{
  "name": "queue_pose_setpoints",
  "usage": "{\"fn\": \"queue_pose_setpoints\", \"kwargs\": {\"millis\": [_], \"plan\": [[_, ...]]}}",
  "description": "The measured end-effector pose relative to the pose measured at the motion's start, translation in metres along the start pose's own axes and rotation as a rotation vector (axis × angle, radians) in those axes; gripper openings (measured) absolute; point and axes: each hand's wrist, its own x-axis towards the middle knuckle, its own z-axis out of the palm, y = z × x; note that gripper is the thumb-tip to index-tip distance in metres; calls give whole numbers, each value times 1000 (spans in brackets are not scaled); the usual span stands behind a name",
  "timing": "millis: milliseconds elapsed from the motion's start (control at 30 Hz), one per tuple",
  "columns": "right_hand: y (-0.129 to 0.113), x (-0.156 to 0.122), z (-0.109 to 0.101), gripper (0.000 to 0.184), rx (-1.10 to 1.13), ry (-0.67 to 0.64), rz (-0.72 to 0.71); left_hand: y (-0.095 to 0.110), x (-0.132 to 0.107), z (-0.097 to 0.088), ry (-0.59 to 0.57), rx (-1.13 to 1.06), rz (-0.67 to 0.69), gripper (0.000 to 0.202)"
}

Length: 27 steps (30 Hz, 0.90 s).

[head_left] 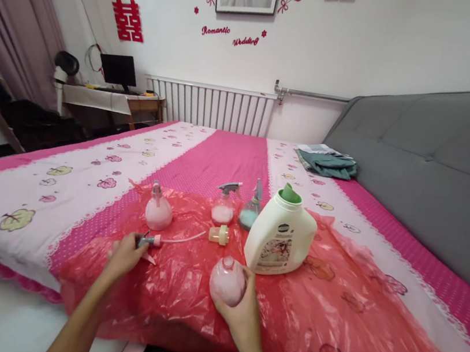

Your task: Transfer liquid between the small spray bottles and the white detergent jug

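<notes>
My left hand (127, 253) is closed on a grey and pink spray nozzle (150, 240), whose thin tube points right. My right hand (243, 305) is wrapped round a round clear bottle (226, 282) with pinkish contents and no top on it. Just beyond lies a yellowish cap (218, 234) on its side. A pink spray bottle (159, 211) stands behind my left hand. Another pink spray bottle (223, 209) and a teal spray bottle (250, 212) are side by side further back. To the right stands a large cream jug (281, 235) with a green spout.
A red plastic sheet (174, 296) lies crumpled over the near part of the pink patterned bed (238, 156). Folded clothes (328, 161) rest near the grey headboard (429, 162). A desk with a monitor (118, 70) stands at the back left.
</notes>
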Motion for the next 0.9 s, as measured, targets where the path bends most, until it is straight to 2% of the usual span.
{"fn": "queue_pose_setpoints", "kwargs": {"millis": [100, 167, 233, 333, 467, 567, 700, 900], "plan": [[1, 1, -1, 78, -5, 3, -12, 5, -6, -12, -40, -215, 65, 54], [1, 2, 0, 77, -10, 13, -18, 13, -14, -28, -49, -313, 116, 70], [0, 3, 1, 75, -14, 13, -28, 27, -24, -48, -55, -383, 174, 77], [-2, 4, 2, 75, -19, -2, -41, 56, -44, -83, -65, -470, 315, 66], [-1, 4, 3, 75, -24, -22, -48, 93, -68, -123, 7, -306, 516, 53], [1, 4, 2, 74, -23, -28, -56, 112, -78, -142, 53, -213, 612, 51], [1, 3, 3, 75, -28, -29, -56, 126, -82, -148, 87, -178, 645, 49], [-3, 4, 3, 74, -40, -28, -53, 139, -94, -128, 60, -211, 688, 42]]}}
